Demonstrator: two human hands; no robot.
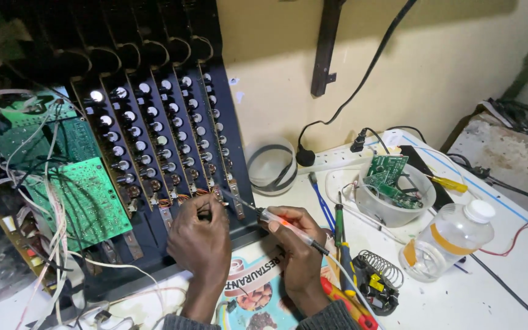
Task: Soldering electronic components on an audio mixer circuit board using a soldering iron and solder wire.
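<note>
An opened audio mixer point(154, 122) leans upright against the wall, its rows of channel strips with silver knobs facing me and green circuit boards point(74, 195) exposed at the left. My left hand point(200, 235) rests on the lower ends of the strips, fingers pinched at a small part there. My right hand point(297, 244) holds a soldering iron point(285, 227) with a clear and orange handle like a pen. Its thin metal tip points left and meets the bottom of a strip near my left fingers.
A white bowl point(392, 211) holds loose green boards. A clear plastic bottle point(456, 235) lies beside it. A coiled iron stand point(379, 278), screwdrivers point(340, 235), a white power strip point(337, 160) with black plugs and a clear tub point(270, 165) sit on the white table. Loose wires hang at left.
</note>
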